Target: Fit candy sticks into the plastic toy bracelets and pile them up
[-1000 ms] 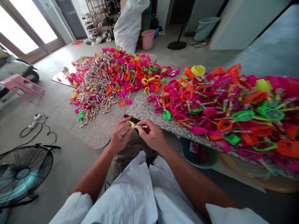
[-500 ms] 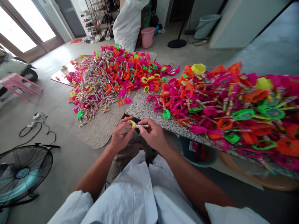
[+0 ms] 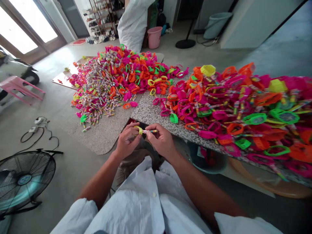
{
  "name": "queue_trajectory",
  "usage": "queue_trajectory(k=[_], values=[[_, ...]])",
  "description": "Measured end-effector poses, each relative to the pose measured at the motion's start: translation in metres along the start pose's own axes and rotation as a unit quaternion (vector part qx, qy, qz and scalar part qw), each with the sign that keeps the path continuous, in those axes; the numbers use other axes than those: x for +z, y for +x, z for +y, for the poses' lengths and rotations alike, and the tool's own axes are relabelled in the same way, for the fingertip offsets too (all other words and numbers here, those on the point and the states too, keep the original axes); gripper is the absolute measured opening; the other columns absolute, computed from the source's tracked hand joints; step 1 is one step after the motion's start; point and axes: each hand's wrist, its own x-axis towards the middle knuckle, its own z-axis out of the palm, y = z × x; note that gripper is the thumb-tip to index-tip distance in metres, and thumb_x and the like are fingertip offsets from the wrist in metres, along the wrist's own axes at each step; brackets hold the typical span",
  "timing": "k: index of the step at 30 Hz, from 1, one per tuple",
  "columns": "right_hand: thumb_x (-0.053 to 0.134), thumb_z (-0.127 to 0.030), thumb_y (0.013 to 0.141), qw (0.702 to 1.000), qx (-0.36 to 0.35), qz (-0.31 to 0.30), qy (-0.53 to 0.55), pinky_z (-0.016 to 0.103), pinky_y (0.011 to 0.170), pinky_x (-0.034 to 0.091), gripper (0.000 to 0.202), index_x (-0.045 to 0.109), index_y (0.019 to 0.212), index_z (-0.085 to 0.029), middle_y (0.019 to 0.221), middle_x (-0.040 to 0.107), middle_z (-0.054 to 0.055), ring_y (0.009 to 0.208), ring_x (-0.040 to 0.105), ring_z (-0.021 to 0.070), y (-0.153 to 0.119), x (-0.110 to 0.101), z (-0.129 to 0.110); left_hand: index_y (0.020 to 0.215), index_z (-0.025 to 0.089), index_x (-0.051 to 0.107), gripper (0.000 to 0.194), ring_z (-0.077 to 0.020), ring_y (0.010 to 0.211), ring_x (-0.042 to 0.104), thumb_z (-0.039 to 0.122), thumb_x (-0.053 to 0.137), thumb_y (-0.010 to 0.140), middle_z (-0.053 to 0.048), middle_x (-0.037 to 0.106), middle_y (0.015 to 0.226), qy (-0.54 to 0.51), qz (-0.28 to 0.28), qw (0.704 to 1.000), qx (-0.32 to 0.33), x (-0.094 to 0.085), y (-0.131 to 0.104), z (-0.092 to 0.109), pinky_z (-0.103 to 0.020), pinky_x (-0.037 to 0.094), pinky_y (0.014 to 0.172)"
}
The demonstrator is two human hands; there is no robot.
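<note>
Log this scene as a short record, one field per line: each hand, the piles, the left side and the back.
Left hand: holding a yellow band
Right hand: pinching a slim multicoloured stick
Join: stick's end is at the band; too small to tell if attached
Right pile: pink, orange, green, yellow pieces on a speckled tabletop
Left pile: similar colours, many small patterned sticks
Left side: black fan, pink stool
Back: white sack, pink bucket

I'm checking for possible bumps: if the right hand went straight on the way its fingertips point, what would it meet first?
Probably the yellow piece held in the left hand, just ahead of the right hand's fingertips, though depth is hard to judge.
</note>
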Motion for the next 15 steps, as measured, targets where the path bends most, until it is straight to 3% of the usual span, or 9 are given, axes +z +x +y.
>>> queue_trajectory(k=[10,15], values=[[0.068,-0.039,0.093,0.999,-0.006,-0.026,-0.017,0.028,0.058,0.05,0.015,0.069,0.097,-0.024,0.078,0.071,0.001,0.067,0.065,0.018,-0.0024,-0.0032,0.0066,0.083,0.023,0.063,0.018,-0.0289,0.125,0.07,0.029,0.063,0.101,-0.008,0.077,0.092,0.029,-0.01,0.999,0.016,0.0022,-0.001,-0.0005,-0.054,0.055,0.109],[0.069,-0.035,0.094,0.995,-0.051,-0.046,-0.078,0.031,0.068,0.054,0.013,0.071,0.1,-0.024,0.088,0.075,0.002,0.076,0.07,0.0195,-0.0031,-0.0095,0.001,0.083,0.024,0.058,0.014,-0.0272,0.119,0.071,0.021,0.063,0.097,-0.006,0.073,0.088,0.068,-0.016,0.997,0.044,0.0039,-0.0013,0.0003,-0.049,0.057,0.105]])
